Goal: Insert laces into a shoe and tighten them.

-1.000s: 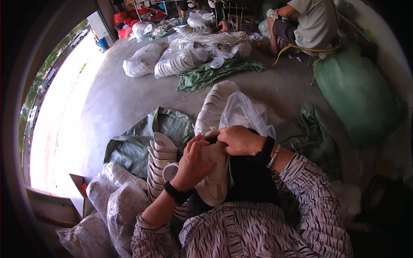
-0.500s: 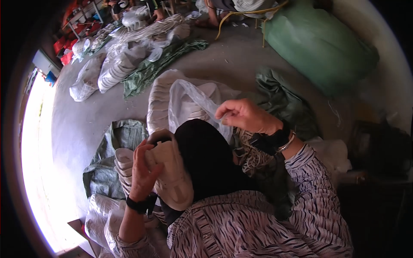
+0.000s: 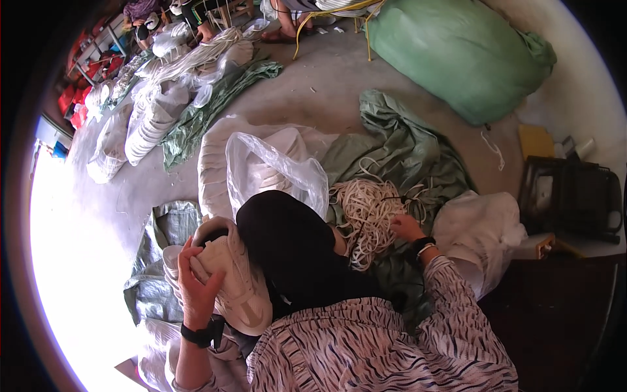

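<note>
The floor (image 3: pixel 313 91) is bare grey concrete, washed out to white glare along the far left edge of the view. Taking the black-clad knee (image 3: pixel 294 248) at the centre as the landmark: far up and to its left, stacks of white shoe parts (image 3: pixel 147 124) lie in clear bags beside a crumpled green tarpaulin (image 3: pixel 215 98), with red crates (image 3: pixel 72 104) and other people's legs behind them.

Just left of the knee, the left hand (image 3: pixel 196 287), a black watch at its wrist, curls its fingers around a white sneaker (image 3: pixel 232 287), gripping it by the side; the shoe rests against the knee, over a grey-green sack (image 3: pixel 160 242) spread on the floor. Directly above the knee stands an open clear plastic bag (image 3: pixel 274 166) with white pieces inside.

Right of the knee, a tangle of white laces (image 3: pixel 366 209) lies on a green cloth (image 3: pixel 405 147). The right hand (image 3: pixel 406 227) rests on the edge of this heap, fingers bent into the strands; whether it pinches one cannot be told. Farther right sits a white sack (image 3: pixel 480 232), then a black crate (image 3: pixel 575 196) by dark wooden furniture. Up and right of the knee, a big stuffed green bag (image 3: pixel 457 52) lies on the floor.
</note>
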